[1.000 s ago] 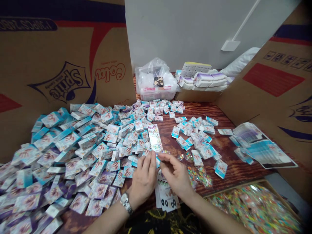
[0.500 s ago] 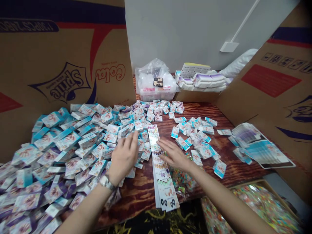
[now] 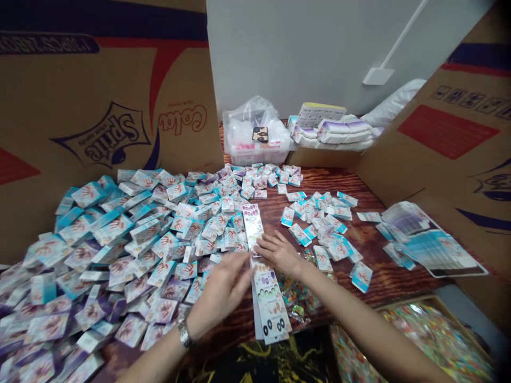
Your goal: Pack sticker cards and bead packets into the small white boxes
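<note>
A long stack of printed sticker sheets (image 3: 266, 290) lies on the wooden table (image 3: 371, 266) in front of me. My right hand (image 3: 279, 252) rests on the upper part of that stack, fingers spread flat and pointing left. My left hand (image 3: 223, 290), with a wristwatch, hovers just left of the stack; it is motion-blurred with fingers stretched toward the sheets, and I see nothing in it. A big heap of small teal, purple and white boxes (image 3: 120, 250) printed with a hand picture fills the table to the left.
A smaller cluster of the same boxes (image 3: 323, 229) lies to the right. Colourful small packets (image 3: 297, 295) sit under my right forearm, more in a tray (image 3: 419, 340). Flat printed cartons (image 3: 423, 242) lie at right. Cardboard walls (image 3: 99, 106) surround; a plastic bag (image 3: 255, 130) stands behind.
My left hand pulled back from the box heap toward the sticker sheets. My right hand stayed on the sheets, shifting slightly toward me.
</note>
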A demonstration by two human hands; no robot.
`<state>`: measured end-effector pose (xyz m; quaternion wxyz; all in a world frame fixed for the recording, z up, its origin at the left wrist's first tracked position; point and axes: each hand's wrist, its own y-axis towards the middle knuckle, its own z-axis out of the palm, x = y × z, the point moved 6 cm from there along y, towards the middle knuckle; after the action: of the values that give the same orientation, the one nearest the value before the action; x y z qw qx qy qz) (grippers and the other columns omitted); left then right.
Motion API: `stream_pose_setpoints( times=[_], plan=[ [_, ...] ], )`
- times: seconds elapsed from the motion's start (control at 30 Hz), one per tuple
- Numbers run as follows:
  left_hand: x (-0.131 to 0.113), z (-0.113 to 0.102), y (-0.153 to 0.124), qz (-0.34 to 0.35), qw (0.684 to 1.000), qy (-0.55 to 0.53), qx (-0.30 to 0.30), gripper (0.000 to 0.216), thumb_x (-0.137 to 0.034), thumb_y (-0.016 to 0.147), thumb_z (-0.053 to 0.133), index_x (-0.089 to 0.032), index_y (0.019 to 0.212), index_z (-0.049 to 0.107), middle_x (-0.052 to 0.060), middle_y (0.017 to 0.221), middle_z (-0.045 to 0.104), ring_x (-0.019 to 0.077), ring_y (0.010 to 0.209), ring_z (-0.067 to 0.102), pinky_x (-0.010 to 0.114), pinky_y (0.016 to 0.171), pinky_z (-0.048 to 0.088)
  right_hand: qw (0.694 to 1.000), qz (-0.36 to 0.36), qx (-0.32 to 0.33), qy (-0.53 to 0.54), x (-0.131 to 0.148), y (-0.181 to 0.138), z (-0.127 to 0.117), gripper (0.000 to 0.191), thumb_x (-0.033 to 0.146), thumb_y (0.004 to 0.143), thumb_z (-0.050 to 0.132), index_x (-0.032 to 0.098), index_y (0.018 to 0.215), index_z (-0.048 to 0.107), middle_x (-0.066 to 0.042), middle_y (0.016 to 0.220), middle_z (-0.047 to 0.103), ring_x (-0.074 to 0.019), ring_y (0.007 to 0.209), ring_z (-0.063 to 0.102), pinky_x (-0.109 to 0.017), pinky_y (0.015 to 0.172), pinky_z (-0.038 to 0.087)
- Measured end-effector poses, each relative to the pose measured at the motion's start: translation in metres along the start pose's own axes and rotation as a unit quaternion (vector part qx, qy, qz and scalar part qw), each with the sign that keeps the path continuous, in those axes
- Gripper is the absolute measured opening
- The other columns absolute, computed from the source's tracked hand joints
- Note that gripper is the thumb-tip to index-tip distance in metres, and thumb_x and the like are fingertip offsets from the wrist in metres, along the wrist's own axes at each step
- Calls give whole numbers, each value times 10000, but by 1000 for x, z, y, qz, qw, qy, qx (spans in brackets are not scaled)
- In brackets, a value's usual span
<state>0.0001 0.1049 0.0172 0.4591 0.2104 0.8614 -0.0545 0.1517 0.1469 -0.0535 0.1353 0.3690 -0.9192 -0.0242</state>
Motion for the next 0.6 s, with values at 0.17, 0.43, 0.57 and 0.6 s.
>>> stream_pose_setpoints(
  times=[0.17, 0.43, 0.57, 0.6],
  plan=[
    [5, 70, -29, -298, 798, -496, 167, 553, -577, 883, 363, -111, 1032, 622, 133, 916, 680, 180, 745, 644, 299, 662, 495, 999, 9, -49, 15, 21, -11, -49, 288, 192, 900, 511, 247, 1168, 601, -57, 1117, 669, -206, 987, 618, -421, 886, 456],
    [12, 54, 1, -308, 729, -611, -20, 216, -324, 801, 615, -168, 947, 583, 47, 884, 671, 169, 764, 627, 345, 819, 473, 967, -98, 83, 220, 100, -41, -114, 236, 238, 929, 470, 269, 1099, 632, 7, 825, 710, -138, 756, 637, -269, 672, 501],
    [1, 40, 2, -176, 885, -432, 18, 305, -426, 882, 471, -178, 972, 624, 60, 987, 660, 200, 916, 582, 351, 890, 429, 965, 43, -56, 251, 68, -32, -121, 261, 231, 942, 438, 270, 1128, 618, -3, 931, 702, -141, 834, 645, -288, 728, 511],
    [-5, 39, 0, -131, 912, -386, 46, 334, -438, 887, 454, -179, 1006, 628, 64, 1035, 650, 208, 959, 563, 350, 907, 417, 963, 76, -98, 241, 57, -29, -122, 258, 239, 940, 440, 265, 1121, 623, -9, 947, 699, -149, 847, 646, -297, 739, 514]
  ],
)
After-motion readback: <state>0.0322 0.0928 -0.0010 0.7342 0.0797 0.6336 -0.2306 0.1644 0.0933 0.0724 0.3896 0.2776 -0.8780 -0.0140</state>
